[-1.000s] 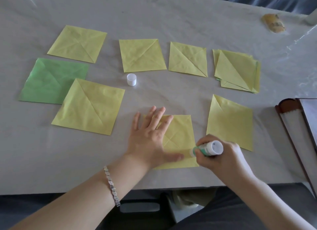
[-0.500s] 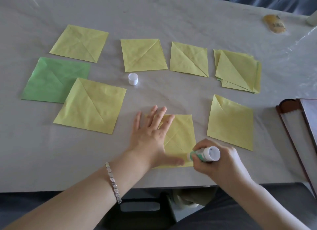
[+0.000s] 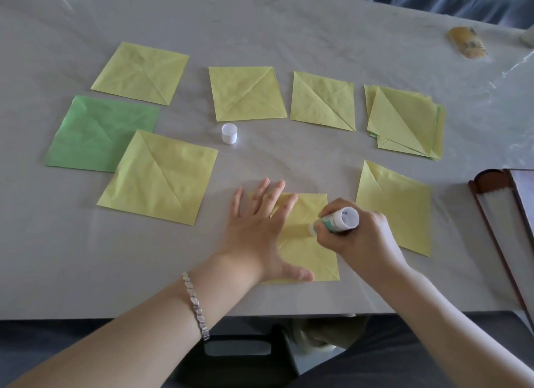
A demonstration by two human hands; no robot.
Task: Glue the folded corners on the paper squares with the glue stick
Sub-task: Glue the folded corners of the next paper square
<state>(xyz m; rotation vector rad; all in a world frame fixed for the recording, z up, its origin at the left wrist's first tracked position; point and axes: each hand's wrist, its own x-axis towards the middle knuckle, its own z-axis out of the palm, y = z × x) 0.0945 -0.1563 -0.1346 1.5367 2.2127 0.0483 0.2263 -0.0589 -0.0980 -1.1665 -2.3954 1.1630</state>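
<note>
Yellow paper square (image 3: 313, 262): on tabletop (image 3: 289, 162).
Left hand (image 3: 254, 234): released, fingers spread, pressing it.
Right hand (image 3: 364, 240): grasping glue stick (image 3: 338, 221), tip touching square.

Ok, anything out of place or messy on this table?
Nothing spilled or damaged. The white cap stands loose among the squares, the yellow stack on the right is fanned unevenly, and one yellow square overlaps a corner of the green square.

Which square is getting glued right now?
The yellow square nearest the table's front edge: left hand presses it flat, right hand holds the glue stick on it. The others lie untouched.
</note>
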